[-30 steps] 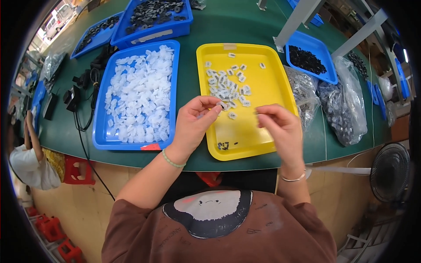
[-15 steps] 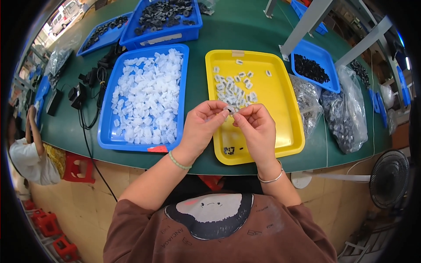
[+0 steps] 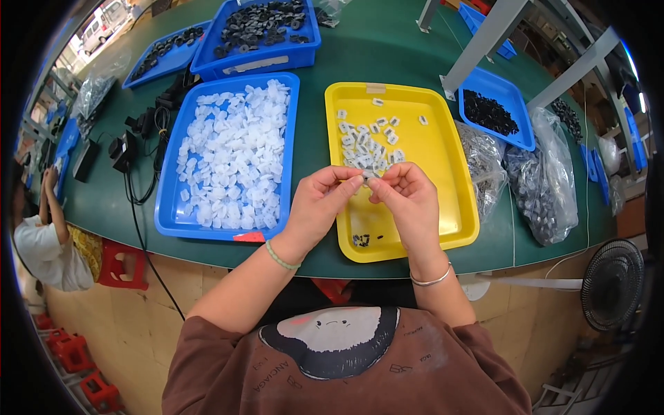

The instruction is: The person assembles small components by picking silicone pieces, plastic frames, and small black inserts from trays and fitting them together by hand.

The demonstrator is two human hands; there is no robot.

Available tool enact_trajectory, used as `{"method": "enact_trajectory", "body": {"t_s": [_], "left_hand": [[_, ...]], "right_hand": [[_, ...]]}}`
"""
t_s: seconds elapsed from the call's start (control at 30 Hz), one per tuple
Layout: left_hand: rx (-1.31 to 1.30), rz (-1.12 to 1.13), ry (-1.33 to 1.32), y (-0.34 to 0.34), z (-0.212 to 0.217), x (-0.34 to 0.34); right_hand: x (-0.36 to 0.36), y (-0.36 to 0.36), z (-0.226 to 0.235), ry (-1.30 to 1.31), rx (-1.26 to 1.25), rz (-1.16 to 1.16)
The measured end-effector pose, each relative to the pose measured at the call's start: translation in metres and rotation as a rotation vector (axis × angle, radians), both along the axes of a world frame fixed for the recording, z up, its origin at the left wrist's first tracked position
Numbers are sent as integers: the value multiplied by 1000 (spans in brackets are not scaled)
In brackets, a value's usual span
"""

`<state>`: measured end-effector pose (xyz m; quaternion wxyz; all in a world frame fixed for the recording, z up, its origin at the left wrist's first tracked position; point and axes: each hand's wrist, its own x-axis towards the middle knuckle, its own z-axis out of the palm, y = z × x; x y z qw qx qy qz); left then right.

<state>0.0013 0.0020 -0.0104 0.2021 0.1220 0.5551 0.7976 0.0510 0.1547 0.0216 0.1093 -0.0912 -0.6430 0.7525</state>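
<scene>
My left hand (image 3: 324, 200) and my right hand (image 3: 408, 200) meet over the yellow tray (image 3: 443, 207). Both are closed, thumbs and fingers pinching one small pale plastic piece (image 3: 367, 176) between them; its far side is hidden by fingertips. Just beyond the fingers, several similar pale pieces with dark centres (image 3: 366, 146) lie in a loose heap in the tray. Near the tray's front left corner sit a few tiny black parts (image 3: 360, 240). To the left, a blue tray (image 3: 162, 207) holds a thick spread of translucent white plastic pieces (image 3: 232, 152).
Behind stand blue bins (image 3: 256, 63) with black ring-shaped parts. At right are a blue tray of black parts (image 3: 490, 111), filled plastic bags (image 3: 543, 180), metal frame legs (image 3: 484, 52) and a fan (image 3: 612, 283). Black cables (image 3: 135, 180) lie left, where another person (image 3: 52, 242) sits.
My hands stay pinched together over the yellow tray. The right hand has shifted very slightly and the small piece has turned between the fingertips.
</scene>
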Motion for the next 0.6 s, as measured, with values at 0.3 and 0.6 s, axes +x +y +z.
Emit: {"method": "enact_trajectory", "body": {"t_s": [0.3, 0.6], "left_hand": [[69, 28, -75, 2, 11, 4], [722, 44, -400, -3, 4, -12]], "right_hand": [[-2, 8, 3, -25, 5, 73], [16, 55, 9, -73, 650, 109]]}}
